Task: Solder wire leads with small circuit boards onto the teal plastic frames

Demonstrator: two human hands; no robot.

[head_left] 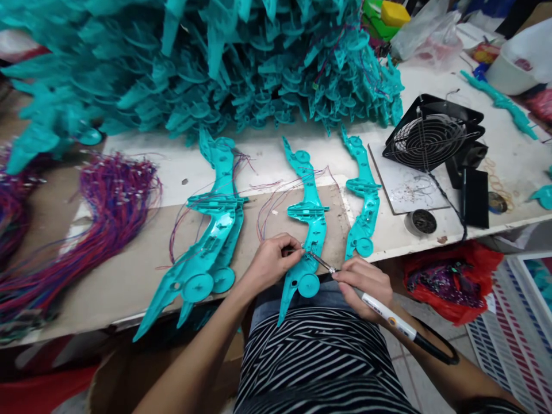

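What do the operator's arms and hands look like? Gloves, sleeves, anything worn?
Nothing is worn on the left hand or the right hand: no gloves, and no rings, watch or tape show. The left forearm and right forearm are uncovered, with no cuff in view. The striped top on the torso is black and white.

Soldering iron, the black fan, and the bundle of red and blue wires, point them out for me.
soldering iron (pixel 390 317), head view, on its white handle.
black fan (pixel 428 141), head view, on the middle of its wire grille.
bundle of red and blue wires (pixel 115 191), head view, on its thick upper end.
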